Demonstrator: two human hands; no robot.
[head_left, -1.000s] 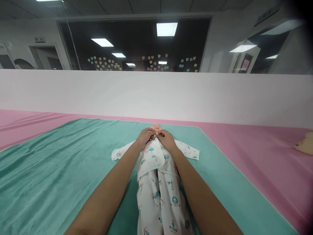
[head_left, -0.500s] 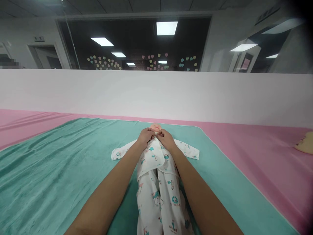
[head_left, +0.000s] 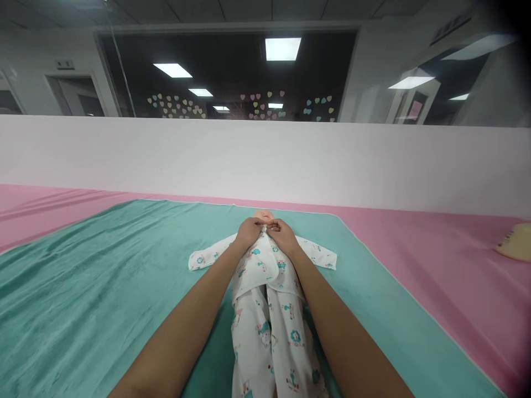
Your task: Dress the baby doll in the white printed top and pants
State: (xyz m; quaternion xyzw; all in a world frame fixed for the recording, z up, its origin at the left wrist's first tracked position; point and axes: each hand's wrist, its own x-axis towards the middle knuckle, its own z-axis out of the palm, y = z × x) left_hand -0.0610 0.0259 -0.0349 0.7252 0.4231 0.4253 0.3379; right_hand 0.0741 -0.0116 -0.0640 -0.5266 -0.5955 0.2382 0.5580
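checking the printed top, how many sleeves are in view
2: one sleeve beside the left forearm, the other sleeve beside the right forearm. Both are partly hidden.

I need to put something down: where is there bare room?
Widest: the teal sheet left of the left sleeve. Narrower: teal between the right sleeve and pink sheet. Crowded: the collar of the doll, with left hand and right hand close together.

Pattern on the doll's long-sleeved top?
White top with small scattered prints, mostly teal; the head view shows it best.
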